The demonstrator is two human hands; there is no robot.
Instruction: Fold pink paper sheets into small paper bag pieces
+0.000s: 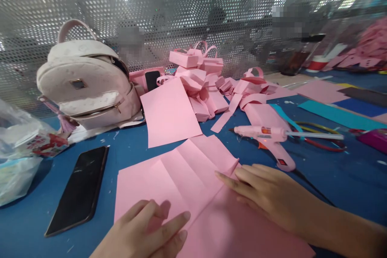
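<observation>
A creased sheet of pink paper (184, 165) lies on other pink sheets in front of me, with parallel fold lines across it. My left hand (145, 229) rests at its lower edge. The index finger stretches over the paper, the thumb is close by and another finger is bent. My right hand (260, 189) lies on the right end of the same folded edge, index finger stretched out and pressing on the paper, the other fingers loosely bent. Neither hand visibly lifts anything. Beyond my right hand lies a pink hot glue gun (266, 135) with a glue stick in its back.
A black phone (80, 189) and plastic bag (18, 161) lie left on the blue table (127, 145). A white backpack (87, 80) stands behind them. Folded pink paper pieces (199, 76) are piled at the back, before a perforated metal screen (169, 12). Turquoise paper (341, 115) lies right.
</observation>
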